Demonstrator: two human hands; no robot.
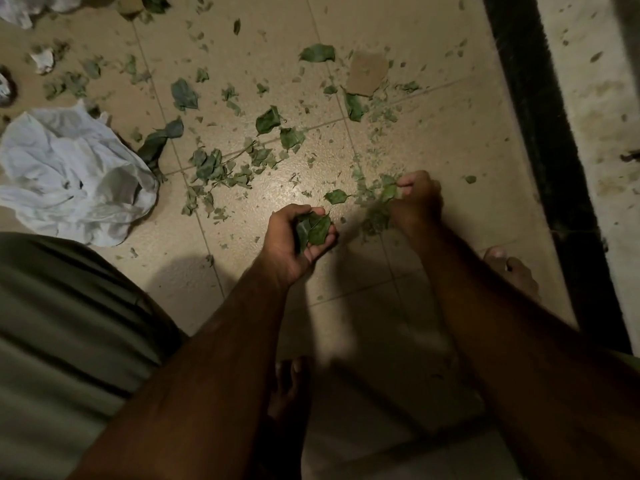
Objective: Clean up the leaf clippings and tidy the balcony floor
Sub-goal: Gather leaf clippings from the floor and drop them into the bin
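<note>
Across the tiled balcony floor (460, 109), leaf clippings (268, 121) lay scattered, thickest over the middle tiles and thinning toward the person's feet. The left hand (294, 244) was turned palm up just above the floor, its grip curled round a handful of leaves (317, 230). The right hand (417, 199) reached a little farther out, knuckles up, its grip pinching a tuft of leaf bits (388, 192) over a small heap of crumbs on the tile. One whole leaf (336, 196) lay on the floor between the two hands. A leafy twig (221, 164) lay left of the hands. A crumpled white plastic bag (69, 174) sat well to the left, with dark leaves touching its right edge. A brown cardboard scrap (367, 72) lay among the clippings farther out, and a ball of crumpled paper (42, 60) lay near the far left. A dark strip (540, 133) ran along the right side, dividing the tiles from a paler, stained ledge (595, 98). A bare foot (512, 271) stood just beside that strip, nearer the person than the right hand.
</note>
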